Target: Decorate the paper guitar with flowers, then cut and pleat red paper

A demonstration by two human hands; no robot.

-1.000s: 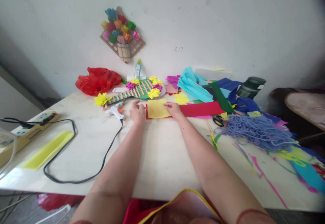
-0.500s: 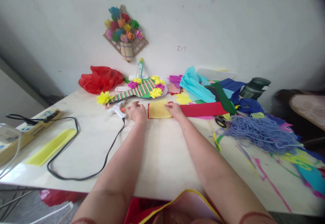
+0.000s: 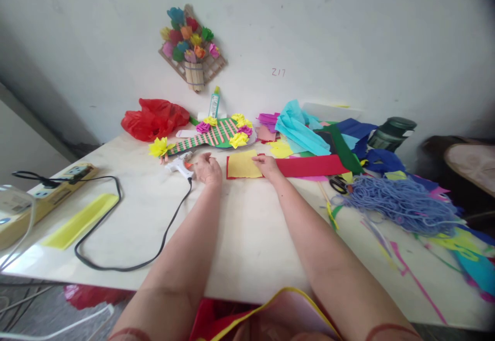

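A yellow paper square (image 3: 243,165) lies on a long red felt strip (image 3: 313,166) at the far middle of the table. My right hand (image 3: 267,167) rests on the yellow square's right edge, fingers pressing it down. My left hand (image 3: 209,168) hovers with fingers apart between the yellow square and a white glue gun (image 3: 180,165), holding nothing. Behind them lies a green and pink woven paper guitar shape (image 3: 211,137) with yellow and magenta paper flowers.
The glue gun's black cord (image 3: 127,227) loops left to a power strip (image 3: 46,194). A yellow paper strip (image 3: 79,221) lies left. Coloured paper sheets (image 3: 305,132), scissors (image 3: 337,184) and blue yarn (image 3: 402,204) crowd the right. A red bag (image 3: 154,118) and a glue bottle (image 3: 214,103) stand by the wall.
My left hand has left the yellow square's left edge and shifted left toward the glue gun. My right hand stays on the square.
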